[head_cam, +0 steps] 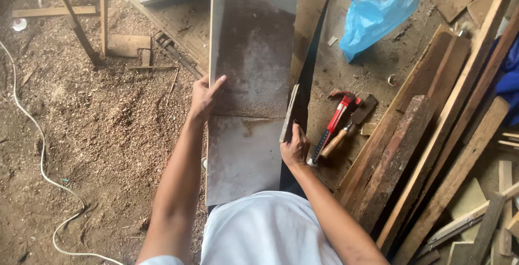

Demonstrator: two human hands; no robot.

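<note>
Grey board (246, 81) mid-frame: left hand (204, 98) clamps its left edge, right hand (294, 147) pinches a small wood strip (288, 113) at the right edge; hand saw (311, 59) idle, board uncut.

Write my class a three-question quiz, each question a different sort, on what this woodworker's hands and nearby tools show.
1. True or false: the left hand grips the left edge of the grey board.
2. What lies right of the right hand? A) a red-handled hammer B) a drill C) a paint tin
3. Fill in: the blue ___ lies on the floor beyond the tools.

Key: 1 true; 2 A; 3 bag
</note>
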